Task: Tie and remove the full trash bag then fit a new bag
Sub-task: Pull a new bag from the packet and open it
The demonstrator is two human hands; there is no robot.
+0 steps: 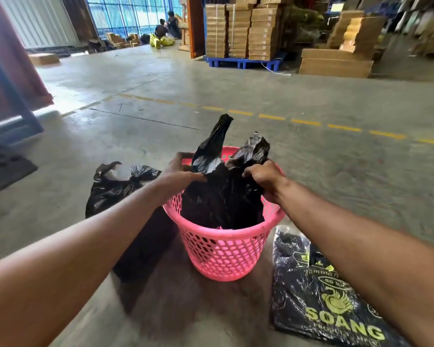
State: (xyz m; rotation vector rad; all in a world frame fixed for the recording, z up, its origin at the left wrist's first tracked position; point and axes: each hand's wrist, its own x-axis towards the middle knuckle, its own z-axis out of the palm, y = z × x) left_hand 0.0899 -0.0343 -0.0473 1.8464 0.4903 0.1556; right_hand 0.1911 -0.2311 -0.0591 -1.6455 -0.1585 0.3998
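Both hands pinch the crinkled, glossy new black bag (223, 194) at its upper edge — left hand (179, 175) and right hand (262, 177) closed on the film; its body sags inside the pink perforated plastic basket (223, 251), two handle flaps standing up. The tied full bag (115, 186) sits on the concrete floor (236, 91) just left — a flat pack of bags (318, 296) lies to the right.

Pink basket (226, 251) mouth largely filled by black bag (221, 196); both hands at its rim. Tied bag (115, 186) close on left, flat bag pack (318, 296) just beside on right. Concrete floor (236, 96) beyond basket open up to pallet stacks.
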